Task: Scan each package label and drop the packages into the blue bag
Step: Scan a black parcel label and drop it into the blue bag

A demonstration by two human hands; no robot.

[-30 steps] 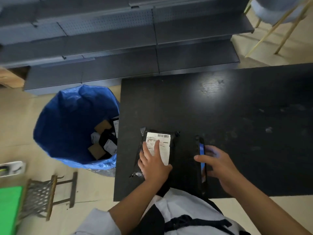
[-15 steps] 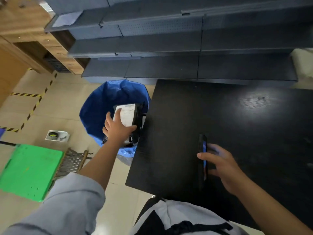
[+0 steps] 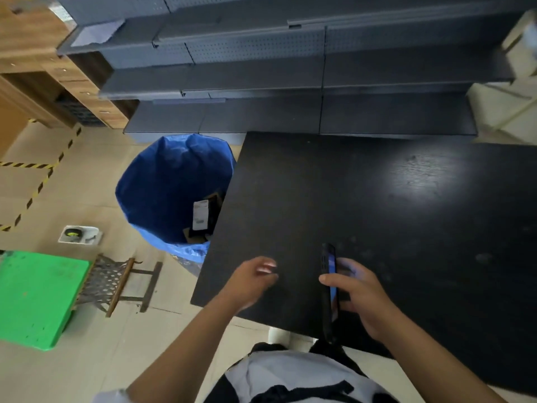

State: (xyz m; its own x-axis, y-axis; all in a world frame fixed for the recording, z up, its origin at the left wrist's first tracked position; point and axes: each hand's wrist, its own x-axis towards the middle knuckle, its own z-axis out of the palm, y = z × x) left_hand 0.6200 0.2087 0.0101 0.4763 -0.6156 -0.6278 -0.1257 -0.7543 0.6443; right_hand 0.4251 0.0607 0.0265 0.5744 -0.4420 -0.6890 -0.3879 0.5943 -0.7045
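Now the labelled package [image 3: 201, 215] lies inside the blue bag [image 3: 162, 181], released; the left hand [image 3: 251, 279] returns over the black table [image 3: 377, 199], fingers loosely curled, empty. Right hand [image 3: 359, 295] grips the phone [image 3: 329, 289], ready for another scan.

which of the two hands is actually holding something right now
The right hand: its fingers wrap the phone held on edge over the black table. The left hand holds nothing.
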